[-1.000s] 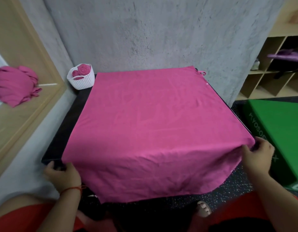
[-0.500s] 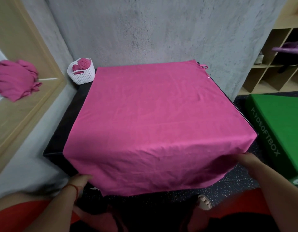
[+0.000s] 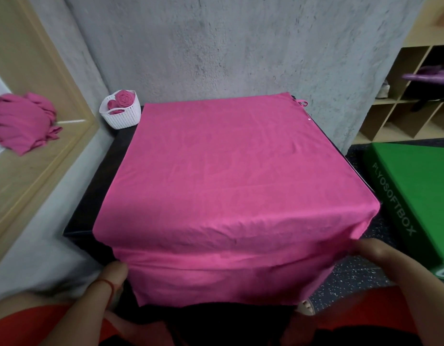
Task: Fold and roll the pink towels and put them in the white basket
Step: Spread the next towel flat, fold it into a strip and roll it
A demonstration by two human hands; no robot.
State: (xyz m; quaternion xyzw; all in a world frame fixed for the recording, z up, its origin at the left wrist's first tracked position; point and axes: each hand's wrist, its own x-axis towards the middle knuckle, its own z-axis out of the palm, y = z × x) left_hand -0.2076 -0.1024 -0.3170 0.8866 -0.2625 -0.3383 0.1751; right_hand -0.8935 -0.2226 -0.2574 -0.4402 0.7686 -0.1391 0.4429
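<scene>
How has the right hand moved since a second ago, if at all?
Yes. The right hand dropped from the black platform's near right corner to below it.

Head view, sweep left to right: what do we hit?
heap of pink towels → white basket holding rolled towels → spread pink towel → green PLYOSOFTBOX box
</scene>
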